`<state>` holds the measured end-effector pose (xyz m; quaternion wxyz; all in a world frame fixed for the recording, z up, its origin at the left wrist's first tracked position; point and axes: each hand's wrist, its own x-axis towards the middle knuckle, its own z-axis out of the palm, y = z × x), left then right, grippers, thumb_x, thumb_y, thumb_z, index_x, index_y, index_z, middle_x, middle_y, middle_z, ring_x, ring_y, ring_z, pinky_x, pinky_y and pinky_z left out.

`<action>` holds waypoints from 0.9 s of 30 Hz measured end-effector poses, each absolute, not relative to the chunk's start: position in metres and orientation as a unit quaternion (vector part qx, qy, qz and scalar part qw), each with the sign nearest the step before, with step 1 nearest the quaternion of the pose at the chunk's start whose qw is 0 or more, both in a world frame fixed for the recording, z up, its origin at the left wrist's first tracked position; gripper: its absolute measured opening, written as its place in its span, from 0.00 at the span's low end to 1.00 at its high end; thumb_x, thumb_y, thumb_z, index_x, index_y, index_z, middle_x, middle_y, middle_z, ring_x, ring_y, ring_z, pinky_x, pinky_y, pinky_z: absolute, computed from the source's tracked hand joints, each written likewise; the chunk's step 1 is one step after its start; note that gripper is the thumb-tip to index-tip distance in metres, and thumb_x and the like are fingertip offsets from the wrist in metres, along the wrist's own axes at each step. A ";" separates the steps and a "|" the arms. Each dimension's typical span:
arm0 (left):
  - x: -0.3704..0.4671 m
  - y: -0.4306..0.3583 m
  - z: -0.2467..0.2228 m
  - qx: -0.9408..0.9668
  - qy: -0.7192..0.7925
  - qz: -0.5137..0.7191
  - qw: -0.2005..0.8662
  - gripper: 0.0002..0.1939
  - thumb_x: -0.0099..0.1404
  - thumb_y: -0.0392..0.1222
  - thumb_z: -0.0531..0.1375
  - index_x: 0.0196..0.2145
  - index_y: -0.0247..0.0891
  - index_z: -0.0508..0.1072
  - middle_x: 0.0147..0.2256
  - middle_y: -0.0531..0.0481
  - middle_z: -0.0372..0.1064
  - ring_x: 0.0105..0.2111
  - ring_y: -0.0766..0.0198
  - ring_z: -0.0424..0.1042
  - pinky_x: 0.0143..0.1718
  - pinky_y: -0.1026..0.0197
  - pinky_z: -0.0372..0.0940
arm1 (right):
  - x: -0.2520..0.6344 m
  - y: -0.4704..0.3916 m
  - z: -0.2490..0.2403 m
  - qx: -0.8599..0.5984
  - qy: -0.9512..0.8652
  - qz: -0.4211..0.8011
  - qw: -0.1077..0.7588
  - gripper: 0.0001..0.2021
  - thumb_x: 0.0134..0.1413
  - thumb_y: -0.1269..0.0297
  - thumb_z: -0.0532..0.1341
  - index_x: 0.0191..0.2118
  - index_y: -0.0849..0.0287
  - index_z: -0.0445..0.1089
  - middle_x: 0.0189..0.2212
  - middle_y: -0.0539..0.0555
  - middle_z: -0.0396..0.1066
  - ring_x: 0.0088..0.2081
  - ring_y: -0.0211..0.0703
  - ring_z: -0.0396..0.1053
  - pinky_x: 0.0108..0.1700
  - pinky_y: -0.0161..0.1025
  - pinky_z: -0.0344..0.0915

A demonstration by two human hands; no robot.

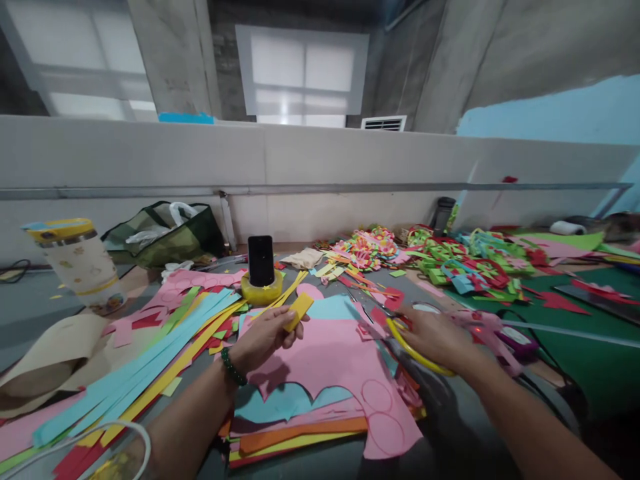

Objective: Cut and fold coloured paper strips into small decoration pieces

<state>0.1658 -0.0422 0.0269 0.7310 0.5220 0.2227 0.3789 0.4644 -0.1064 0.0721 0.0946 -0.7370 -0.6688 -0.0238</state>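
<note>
Left hand (pixel 273 331) pinching a yellow paper piece (pixel 301 309), long axis slanting toward the tabletop's (pixel 450 437) far right, right hand (pixel 431 333) gripping scissors (pixel 399 339) mid-tabletop, blades aimed leftward and toward the far edge, pink sheet (pixel 320 353) between, bare space near right.

Left grip (pixel 273 337) pinches yellow piece (pixel 301 311); right grip (pixel 431 337) holds yellow-handled scissors (pixel 399 338).

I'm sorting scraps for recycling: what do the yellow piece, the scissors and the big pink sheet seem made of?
Yellow piece: probably felt or craft foam; matte, evenly coloured.
Scissors: likely smooth plastic where yellow, given the solid colour; the grey cutting end looks metal.
Big pink sheet: likely felt too, matte without glare, though foam remains possible.
</note>
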 end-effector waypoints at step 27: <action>0.169 -0.034 0.026 0.768 0.376 0.298 0.424 0.11 0.61 0.42 0.50 0.23 0.37 0.60 0.22 0.55 0.60 0.22 0.69 0.60 0.24 0.66 0.53 | 0.349 -0.030 0.051 -0.449 -0.796 0.228 0.335 0.06 0.46 0.67 0.59 0.31 0.61 0.70 0.23 0.49 0.66 0.25 0.36 0.63 0.28 0.33 0.60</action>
